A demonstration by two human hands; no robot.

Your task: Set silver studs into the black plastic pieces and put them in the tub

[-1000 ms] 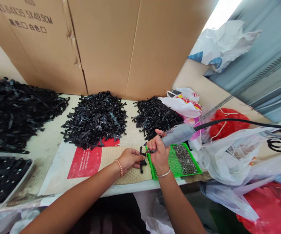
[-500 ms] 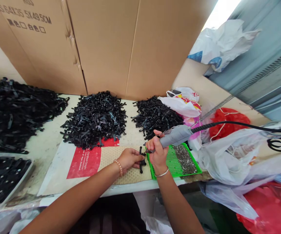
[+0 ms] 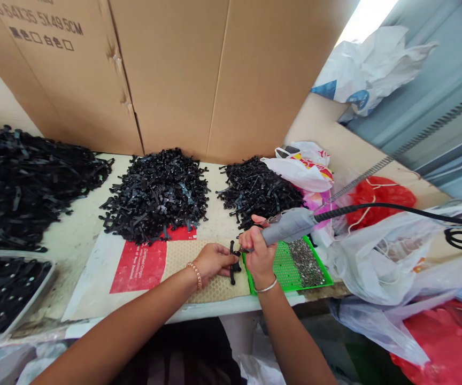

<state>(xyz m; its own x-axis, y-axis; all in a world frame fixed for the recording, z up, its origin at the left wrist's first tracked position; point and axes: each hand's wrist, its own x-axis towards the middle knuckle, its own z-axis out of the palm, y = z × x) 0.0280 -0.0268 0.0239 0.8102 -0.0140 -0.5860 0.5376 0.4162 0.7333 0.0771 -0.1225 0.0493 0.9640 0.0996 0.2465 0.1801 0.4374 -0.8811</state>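
Note:
My left hand (image 3: 214,260) pinches a small black plastic part (image 3: 234,262) and holds it down on a honeycomb mat (image 3: 210,286) near the table's front edge. My right hand (image 3: 257,249) is wrapped round a grey corded power tool (image 3: 287,226), whose tip points at the top of the black part. Just right of the part lies a green perforated tray (image 3: 279,267) with a heap of small metal screws (image 3: 307,261).
Piles of black plastic parts (image 3: 156,194) (image 3: 257,190) (image 3: 22,182) lie across the table, and a tray of them (image 3: 2,291) sits at front left. Cardboard boxes (image 3: 175,75) stand behind. Plastic bags (image 3: 399,267) crowd the right side. The tool's black cable (image 3: 395,207) runs off right.
Both hands stay almost still on the part. The power tool's rear end has shifted slightly and the view has drifted a little.

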